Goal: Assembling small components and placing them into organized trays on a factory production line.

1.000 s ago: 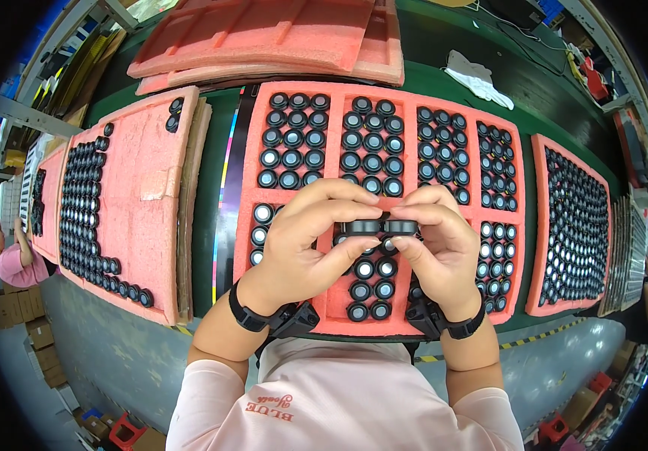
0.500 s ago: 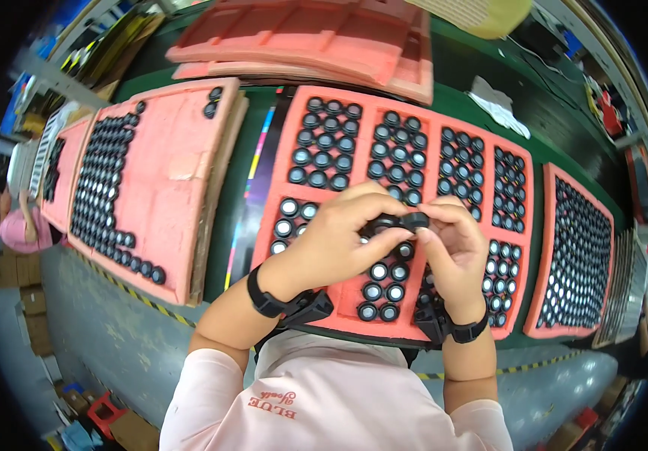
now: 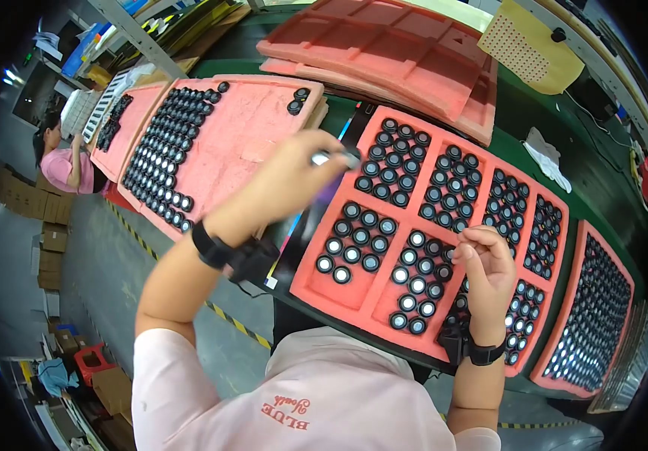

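Note:
My left hand point(image 3: 294, 177), smeared by motion, is raised between the two foam trays at the far left corner of the middle one. Its fingers are closed on a round black part point(image 3: 352, 156); a silvery face also shows at the fingertips. My right hand point(image 3: 489, 274) hovers over the middle pink foam tray point(image 3: 354, 289), thumb and forefinger pinched together. Whether anything sits between those fingertips is hidden. Beneath and around it stand round black parts point(image 3: 418, 286) with silver or grey tops, set in rows within the tray's compartments. Both wrists wear black straps.
A partly filled pink foam tray point(image 3: 226, 143) lies to the left, a densely filled one point(image 3: 594, 308) to the right. Stacked pink trays point(image 3: 384, 52) lie behind. A white glove point(image 3: 546, 161) rests on the green bench. Another person point(image 3: 68, 165) is at the far left.
My hands have parted: the left has swung left and away from the middle tray with a round black part, while the right stays above the tray. The whole view has turned leftward.

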The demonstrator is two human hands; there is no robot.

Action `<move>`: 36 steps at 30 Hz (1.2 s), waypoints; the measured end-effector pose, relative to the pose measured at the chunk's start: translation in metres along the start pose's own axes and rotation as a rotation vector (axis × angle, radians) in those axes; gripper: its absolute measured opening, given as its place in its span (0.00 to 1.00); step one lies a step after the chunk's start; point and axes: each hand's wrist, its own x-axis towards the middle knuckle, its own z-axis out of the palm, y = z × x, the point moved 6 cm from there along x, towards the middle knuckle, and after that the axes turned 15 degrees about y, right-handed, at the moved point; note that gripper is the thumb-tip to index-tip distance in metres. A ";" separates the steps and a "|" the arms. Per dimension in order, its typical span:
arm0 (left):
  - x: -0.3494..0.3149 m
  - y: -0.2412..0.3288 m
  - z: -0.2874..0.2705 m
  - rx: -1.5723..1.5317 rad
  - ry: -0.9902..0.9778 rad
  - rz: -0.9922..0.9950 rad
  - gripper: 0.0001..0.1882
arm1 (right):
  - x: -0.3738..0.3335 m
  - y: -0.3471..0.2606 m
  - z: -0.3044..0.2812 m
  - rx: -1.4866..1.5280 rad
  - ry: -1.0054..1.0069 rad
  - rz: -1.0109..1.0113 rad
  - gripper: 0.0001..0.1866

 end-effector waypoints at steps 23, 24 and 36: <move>0.057 -0.167 -0.056 0.126 0.079 -0.393 0.07 | 0.001 0.009 0.002 -0.017 -0.029 0.060 0.07; 0.055 -0.167 -0.057 0.073 0.072 -0.431 0.07 | 0.001 0.009 0.002 -0.018 -0.030 0.056 0.07; 0.044 -0.148 -0.051 0.096 -0.034 -0.499 0.12 | 0.002 0.010 0.002 -0.021 -0.043 0.058 0.06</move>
